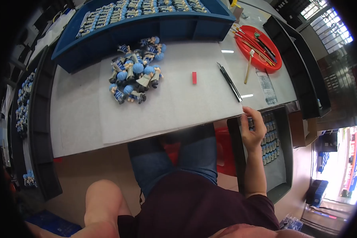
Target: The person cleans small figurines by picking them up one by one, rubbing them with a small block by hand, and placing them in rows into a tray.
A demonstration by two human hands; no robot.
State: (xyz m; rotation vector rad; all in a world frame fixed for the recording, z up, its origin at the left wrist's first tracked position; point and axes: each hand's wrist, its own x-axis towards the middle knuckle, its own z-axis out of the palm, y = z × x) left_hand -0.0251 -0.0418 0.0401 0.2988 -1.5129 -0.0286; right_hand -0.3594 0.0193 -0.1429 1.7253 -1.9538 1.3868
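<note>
My right hand [254, 129] is at the table's front right edge, beside the corner of the white paper [166, 111]. Its fingers are bent, with a gap between thumb and forefinger, and nothing shows in it. Only my bent left arm is visible at the lower left; the left hand is out of view. On the paper lies a heap of small figurines [137, 68] with light blue heads. A small red block [194, 77] stands to the right of them. Near my right hand lies a dark pen [230, 84].
A blue crate [146, 29] of lined-up figurines stands at the back. The red tray [279, 63] holds brushes. Dark crates flank the table, the left one [41, 119] beside more figurines. Below my right hand, another crate [287, 166] holds rows of figurines.
</note>
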